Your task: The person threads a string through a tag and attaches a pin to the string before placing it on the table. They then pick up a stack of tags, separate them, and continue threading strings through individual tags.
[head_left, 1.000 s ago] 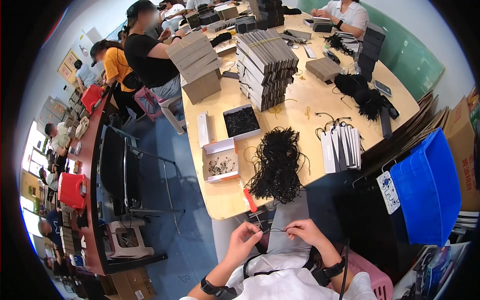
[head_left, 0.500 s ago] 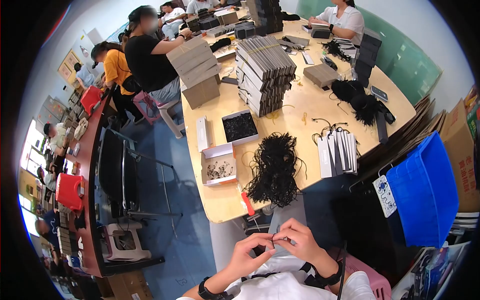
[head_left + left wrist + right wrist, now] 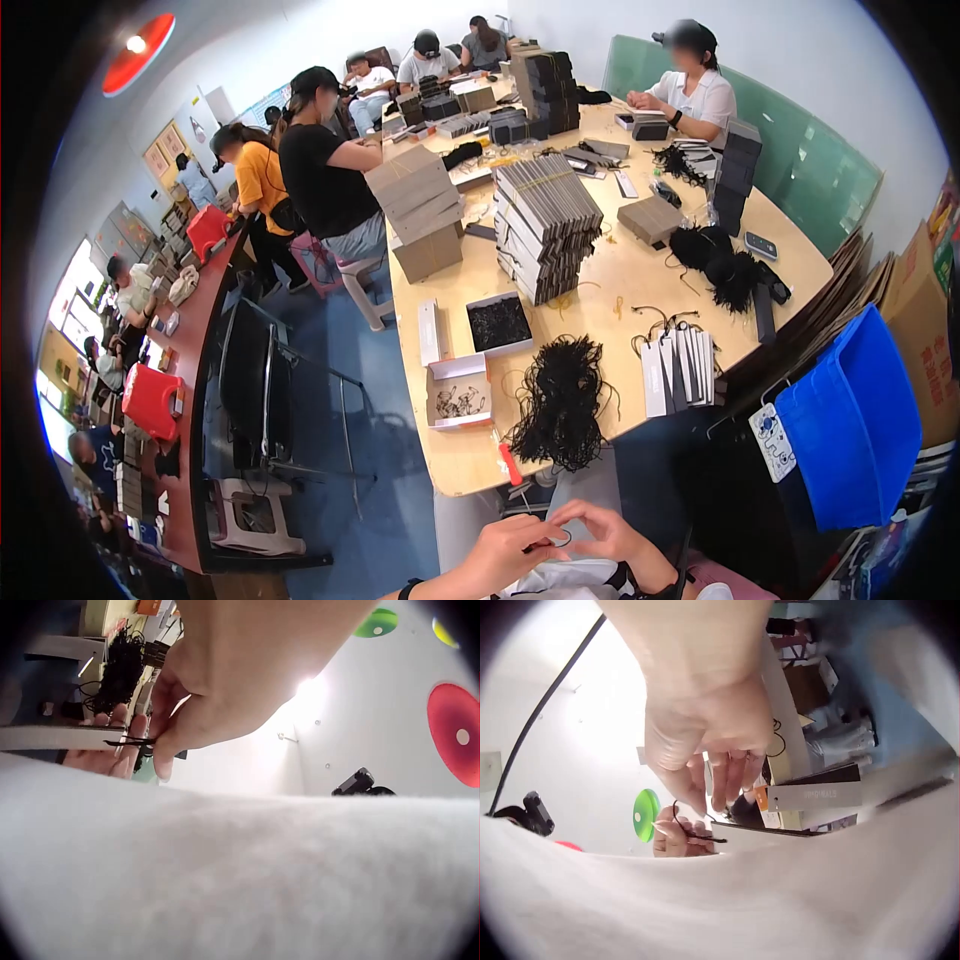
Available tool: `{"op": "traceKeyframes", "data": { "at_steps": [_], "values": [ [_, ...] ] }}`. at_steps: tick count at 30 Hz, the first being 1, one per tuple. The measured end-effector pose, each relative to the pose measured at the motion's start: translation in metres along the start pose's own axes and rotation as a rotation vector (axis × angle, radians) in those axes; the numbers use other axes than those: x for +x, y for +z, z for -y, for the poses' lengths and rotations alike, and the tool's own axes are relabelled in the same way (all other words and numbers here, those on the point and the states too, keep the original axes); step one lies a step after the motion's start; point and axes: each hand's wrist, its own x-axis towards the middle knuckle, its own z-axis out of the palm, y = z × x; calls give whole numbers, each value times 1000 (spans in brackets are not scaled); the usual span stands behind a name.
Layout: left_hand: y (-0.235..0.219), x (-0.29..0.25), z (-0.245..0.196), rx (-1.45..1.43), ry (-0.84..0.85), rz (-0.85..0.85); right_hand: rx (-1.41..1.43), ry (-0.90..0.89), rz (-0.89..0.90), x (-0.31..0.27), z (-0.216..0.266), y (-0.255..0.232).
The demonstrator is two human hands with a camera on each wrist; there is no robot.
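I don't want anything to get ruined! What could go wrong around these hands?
The thin black cord might slip free, since the left hand just pinches it. The red-handled tool could get knocked down, as its shaft sticks past the edge of the table. The heap of black cords might snag; its strands look tangled.

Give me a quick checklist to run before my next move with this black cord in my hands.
1. Left hand pinches the black cord: ok.
2. Right hand grips it too: cannot tell, contact unclear.
3. Cord knotted: cannot tell, too small.
4. Cord heap on the table: ok.
5. Box of small wire pieces open: ok.
6. Red-handled tool wholly on the table: not ok, juts past the edge.
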Motion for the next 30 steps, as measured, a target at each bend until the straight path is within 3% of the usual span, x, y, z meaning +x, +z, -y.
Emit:
{"op": "traceKeyframes", "data": {
  "at_steps": [6, 8, 10, 12, 13, 14, 15, 16, 21, 25, 28, 30],
  "values": [
    [-12, 16, -5, -57, 46, -19, -387, 135, 54, 5, 8, 18],
    [-14, 19, -4, -264, -56, -175, -309, 202, -7, 6, 7, 20],
    [-31, 27, -6, -220, 7, -228, -223, 183, -44, 1, 4, 14],
    [-38, 32, -1, -210, -6, -421, -263, 310, -45, -7, 3, 6],
    [-37, 39, 5, -209, 16, -512, -302, 206, -134, -3, 12, 9],
    [-35, 45, 14, -210, 36, -599, -298, 220, -147, 1, 21, 5],
    [-35, 49, 23, -240, -79, -693, -599, 147, -210, 6, 30, -1],
    [-35, 55, 37, -282, -36, -771, -905, 70, -267, 10, 39, -7],
    [-31, 65, 53, -524, -208, -682, -1157, -27, -396, 20, 58, -28],
    [-27, 69, 65, -542, -205, -695, -1279, -109, -438, 24, 53, -37],
    [-25, 75, 66, -380, -149, -642, -1356, -77, -416, 27, 58, -37],
    [-29, 77, 49, -257, -152, -123, -1358, -104, -383, 30, 61, -37]
  ]
}}
